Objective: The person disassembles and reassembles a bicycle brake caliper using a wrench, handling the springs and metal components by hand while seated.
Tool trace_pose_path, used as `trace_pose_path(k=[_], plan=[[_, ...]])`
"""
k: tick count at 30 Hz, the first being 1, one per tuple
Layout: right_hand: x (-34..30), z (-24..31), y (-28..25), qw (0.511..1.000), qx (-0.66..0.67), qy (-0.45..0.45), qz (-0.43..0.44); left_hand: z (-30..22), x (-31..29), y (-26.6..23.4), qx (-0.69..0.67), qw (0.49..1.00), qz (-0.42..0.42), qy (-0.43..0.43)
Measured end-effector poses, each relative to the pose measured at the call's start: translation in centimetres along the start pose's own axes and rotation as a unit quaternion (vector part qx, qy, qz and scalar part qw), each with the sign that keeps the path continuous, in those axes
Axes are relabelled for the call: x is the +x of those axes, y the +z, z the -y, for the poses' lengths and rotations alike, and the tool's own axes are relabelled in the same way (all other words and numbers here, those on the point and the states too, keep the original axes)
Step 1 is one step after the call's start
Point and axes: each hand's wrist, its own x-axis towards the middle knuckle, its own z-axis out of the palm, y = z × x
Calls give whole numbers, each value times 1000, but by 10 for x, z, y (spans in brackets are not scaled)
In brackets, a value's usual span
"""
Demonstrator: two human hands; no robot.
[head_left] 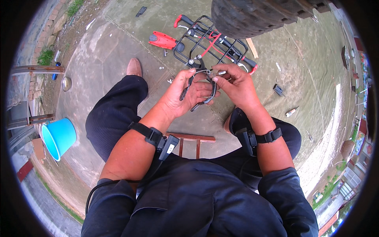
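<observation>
A dark two-armed curved metal part, which looks like a bicycle caliper brake, is held between my hands in the middle. My left hand is turned palm up under it, with the thumb and fingers curled about one arm of the brake. At the brake's upper end, my right hand pinches with thumb and fingertips. A small silvery pin or bolt sticks out there. Just beyond my hands lies a black wire rack with a red-ended handlebar and red cable.
A big black tyre looms at the top. Beside the rack lies a red plastic part. Black pedal-like blocks and small hardware are scattered on the concrete. A blue bucket stands left; a reddish-brown stool is between my legs.
</observation>
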Motion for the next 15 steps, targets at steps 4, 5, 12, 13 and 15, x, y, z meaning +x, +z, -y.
trace_pose_path(k=[4, 5, 12, 13, 15], plan=[[-1, 1, -1, 999, -33, -6, 8, 0, 0, -1, 2, 1000, 8, 0], [-1, 0, -1, 999, -31, -5, 6, 0, 1, -2, 4, 1000, 8, 0], [-2, 9, -2, 998, -58, -13, 13, 0, 0, 0, 5, 1000, 2, -1], [-2, 9, -2, 997, -73, -20, 13, -1, 0, 0, 6, 1000, 2, -1], [-2, 7, -2, 997, -71, -21, 11, -1, 0, 0, 8, 1000, 3, -3]])
